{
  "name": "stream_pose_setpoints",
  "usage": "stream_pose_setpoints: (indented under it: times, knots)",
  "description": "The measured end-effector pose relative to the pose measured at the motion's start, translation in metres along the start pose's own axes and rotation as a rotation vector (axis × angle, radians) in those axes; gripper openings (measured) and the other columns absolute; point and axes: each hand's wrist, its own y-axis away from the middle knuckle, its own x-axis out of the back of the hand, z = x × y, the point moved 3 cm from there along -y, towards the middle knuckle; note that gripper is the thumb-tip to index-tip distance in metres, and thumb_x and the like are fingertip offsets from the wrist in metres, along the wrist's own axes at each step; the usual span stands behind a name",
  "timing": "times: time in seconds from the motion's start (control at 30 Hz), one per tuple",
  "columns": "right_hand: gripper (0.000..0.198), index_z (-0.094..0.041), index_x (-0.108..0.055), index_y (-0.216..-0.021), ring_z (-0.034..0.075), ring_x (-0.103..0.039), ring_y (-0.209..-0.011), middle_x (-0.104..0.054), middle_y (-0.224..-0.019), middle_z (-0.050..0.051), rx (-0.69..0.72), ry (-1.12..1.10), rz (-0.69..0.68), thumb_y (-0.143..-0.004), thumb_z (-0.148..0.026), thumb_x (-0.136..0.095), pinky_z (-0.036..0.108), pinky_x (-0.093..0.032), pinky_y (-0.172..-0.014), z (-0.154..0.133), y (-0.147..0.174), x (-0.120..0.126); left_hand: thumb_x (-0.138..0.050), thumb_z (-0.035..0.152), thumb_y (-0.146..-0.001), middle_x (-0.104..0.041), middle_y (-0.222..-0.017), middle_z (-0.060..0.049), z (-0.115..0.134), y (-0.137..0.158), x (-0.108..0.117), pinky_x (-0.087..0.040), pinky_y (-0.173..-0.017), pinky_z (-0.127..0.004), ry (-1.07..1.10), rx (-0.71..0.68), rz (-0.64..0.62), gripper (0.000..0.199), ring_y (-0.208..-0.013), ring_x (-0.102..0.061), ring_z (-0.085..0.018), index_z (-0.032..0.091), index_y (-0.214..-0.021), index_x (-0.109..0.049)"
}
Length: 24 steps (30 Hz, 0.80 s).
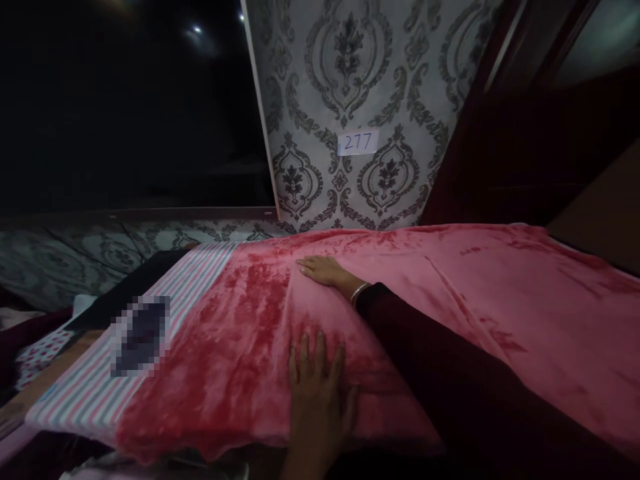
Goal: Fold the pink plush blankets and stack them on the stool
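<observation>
A pink-red plush blanket (240, 353) lies spread over the surface in front of me, with darker and lighter patches in its pile. My left hand (317, 383) rests palm down on it near the front edge, fingers spread. Farther back, my right hand (323, 270) lies flat on the same blanket with its fingers stretched out to the left, a bracelet (359, 291) at the wrist. Past the blanket's left side a striped cloth (195, 287) shows, white with pink and grey lines. A fold line runs through the blanket right of my right hand.
On the striped cloth is a blurred-out dark patch (140, 337). A large black screen (125, 113) stands back left. Behind, patterned wallpaper (345, 80) carries a paper label (358, 142) reading 277. Dark red woodwork (505, 147) rises at right. A dotted cloth (43, 353) lies far left.
</observation>
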Motion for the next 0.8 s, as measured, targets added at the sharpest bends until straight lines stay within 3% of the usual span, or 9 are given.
stream_pose_setpoints:
  times: [0.1,0.17,0.33,0.43,0.5,0.57,0.67,0.8]
  knots:
    - [0.058,-0.032,-0.03,-0.162,0.031,-0.018,-0.156,-0.019,-0.17,0.006,-0.035,0.022,0.038,-0.107,-0.052,-0.029,0.061,-0.015,-0.124,-0.007,0.015,0.01,-0.063,0.036,-0.087,-0.04,-0.162,-0.012,0.0,-0.003,0.002,-0.022,-0.121,-0.063,0.001,-0.01,0.035,0.069,-0.154,-0.024,-0.039,0.029,-0.153,-0.046]
    - [0.059,-0.032,-0.03,-0.162,0.033,-0.016,-0.156,-0.016,-0.171,0.007,-0.024,0.04,0.069,-0.107,-0.052,-0.032,0.064,-0.015,-0.122,-0.012,0.041,0.015,-0.062,0.033,-0.088,-0.041,-0.161,-0.014,0.002,-0.006,0.004,-0.024,-0.12,-0.064,-0.002,-0.008,0.044,0.064,-0.153,-0.024,-0.041,0.026,-0.15,-0.051]
    - [0.056,-0.033,-0.04,-0.158,0.032,-0.021,-0.155,-0.026,-0.168,0.007,0.065,0.128,0.143,-0.106,-0.054,-0.036,0.064,-0.018,-0.122,-0.003,0.171,0.003,-0.058,0.033,-0.091,-0.042,-0.16,-0.018,0.001,-0.008,0.006,-0.027,-0.118,-0.065,0.006,-0.029,0.048,0.057,-0.151,-0.03,-0.043,0.022,-0.147,-0.056]
    - [0.053,-0.032,-0.044,-0.156,0.033,-0.025,-0.154,-0.033,-0.166,0.007,-0.028,0.199,0.246,-0.106,-0.05,-0.038,0.064,-0.021,-0.12,0.025,0.252,-0.017,-0.055,0.034,-0.093,-0.046,-0.158,-0.016,-0.004,-0.008,0.007,-0.029,-0.118,-0.066,0.023,-0.04,0.021,0.053,-0.149,-0.034,-0.042,0.023,-0.145,-0.058]
    - [0.053,-0.033,-0.042,-0.156,0.032,-0.028,-0.153,-0.034,-0.165,0.007,-0.089,0.237,0.337,-0.105,-0.048,-0.041,0.063,-0.022,-0.12,0.041,0.289,-0.031,-0.05,0.034,-0.096,-0.05,-0.156,-0.014,-0.005,-0.016,0.01,-0.03,-0.118,-0.065,0.054,-0.048,-0.021,0.05,-0.148,-0.038,-0.039,0.024,-0.144,-0.058]
    - [0.056,-0.034,-0.04,-0.158,0.032,-0.027,-0.153,-0.033,-0.166,0.006,-0.108,0.264,0.421,-0.103,-0.046,-0.045,0.061,-0.021,-0.121,0.05,0.309,-0.044,-0.044,0.032,-0.099,-0.052,-0.155,-0.012,0.001,-0.034,0.016,-0.032,-0.12,-0.059,0.117,-0.105,-0.102,0.05,-0.147,-0.042,-0.033,0.024,-0.148,-0.054]
    - [0.058,-0.035,-0.041,-0.157,0.033,-0.024,-0.153,-0.033,-0.166,0.005,-0.127,0.271,0.495,-0.101,-0.045,-0.051,0.062,-0.019,-0.121,0.051,0.315,-0.056,-0.04,0.034,-0.102,-0.044,-0.16,-0.009,0.031,-0.082,0.021,-0.035,-0.122,-0.046,0.252,-0.32,-0.3,0.055,-0.149,-0.04,-0.023,0.025,-0.157,-0.04]
    - [0.056,-0.034,-0.047,-0.154,0.036,-0.024,-0.153,-0.038,-0.163,0.006,-0.156,0.228,0.536,-0.099,-0.045,-0.054,0.066,-0.015,-0.121,0.046,0.312,-0.061,-0.036,0.043,-0.105,-0.034,-0.166,-0.004,0.083,-0.155,-0.004,-0.029,-0.124,-0.046,0.301,-0.56,-0.606,0.055,-0.154,-0.029,-0.019,0.031,-0.159,-0.034]
